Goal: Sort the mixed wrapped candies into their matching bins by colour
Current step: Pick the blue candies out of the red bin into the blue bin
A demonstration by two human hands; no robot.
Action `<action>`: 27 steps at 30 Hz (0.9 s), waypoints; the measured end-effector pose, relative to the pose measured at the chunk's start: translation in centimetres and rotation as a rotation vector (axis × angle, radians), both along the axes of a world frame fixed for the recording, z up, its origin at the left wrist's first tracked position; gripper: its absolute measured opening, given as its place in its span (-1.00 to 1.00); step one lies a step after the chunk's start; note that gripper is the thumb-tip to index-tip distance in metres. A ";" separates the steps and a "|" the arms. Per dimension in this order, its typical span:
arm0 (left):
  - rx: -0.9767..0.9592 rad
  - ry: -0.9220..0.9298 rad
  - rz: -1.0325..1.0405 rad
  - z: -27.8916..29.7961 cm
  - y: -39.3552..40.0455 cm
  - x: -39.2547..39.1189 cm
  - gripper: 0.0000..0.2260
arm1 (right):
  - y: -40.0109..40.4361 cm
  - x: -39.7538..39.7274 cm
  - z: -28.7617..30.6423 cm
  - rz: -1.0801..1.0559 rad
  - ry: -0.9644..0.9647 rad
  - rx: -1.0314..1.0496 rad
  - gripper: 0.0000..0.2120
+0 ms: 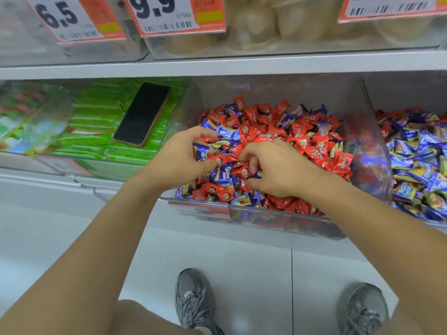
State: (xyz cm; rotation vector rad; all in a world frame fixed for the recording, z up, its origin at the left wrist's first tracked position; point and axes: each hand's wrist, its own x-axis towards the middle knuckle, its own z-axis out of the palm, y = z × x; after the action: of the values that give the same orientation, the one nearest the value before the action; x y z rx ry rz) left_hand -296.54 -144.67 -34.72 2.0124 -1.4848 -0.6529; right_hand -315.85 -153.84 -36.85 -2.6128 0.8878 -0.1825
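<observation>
From the head view, both hands work inside the middle bin (367, 151), a clear plastic tub heaped with red candies (302, 141) and blue candies (227, 134) mixed together. The left hand (183, 155) has its fingers curled around a few blue-wrapped candies at the near left of the heap. The right hand (278, 168), just beside it, pinches down into the pile with thumb and curled fingers; whether it holds a blue or a red piece I cannot tell.

The bin's low front lip runs just below both wrists, and its clear left wall stands close to the left of the left hand. Its right wall rises well to the right of the right hand, and beyond that wall lies the blue bin (416, 160), filled mostly with blue wrappers. Above the hands the shelf edge (217, 66) overhangs, with open room between it and the heap.

Left of the left hand, past the wall, a phone (142, 114) lies face up on green packets (96, 122). Price tags (167, 15) hang from the shelf above. Below the arms are a pale tiled floor (242, 262) and two grey shoes (193, 301).
</observation>
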 end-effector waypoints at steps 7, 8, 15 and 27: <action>0.125 0.122 -0.086 1.8 1.3 0.1 -0.42 | -1.1 -2.0 2.5 -0.029 0.127 -0.106 -0.53; 0.109 0.107 -0.075 2.0 1.3 0.0 -0.48 | -0.8 -1.7 2.6 -0.009 0.083 -0.104 -0.50; 0.001 -0.248 -0.094 2.2 1.2 -0.4 -0.87 | 1.2 1.8 -0.2 0.228 0.158 -0.094 -0.27; 0.311 -0.385 -0.205 0.5 0.2 -0.8 -0.64 | -0.3 0.2 1.2 0.132 -0.036 0.043 -0.67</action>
State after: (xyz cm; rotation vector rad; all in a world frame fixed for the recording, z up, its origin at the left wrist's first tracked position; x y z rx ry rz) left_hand -297.30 -144.43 -34.25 2.3396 -1.9334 -0.6353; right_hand -315.68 -154.13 -35.69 -2.6083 0.6969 -0.1724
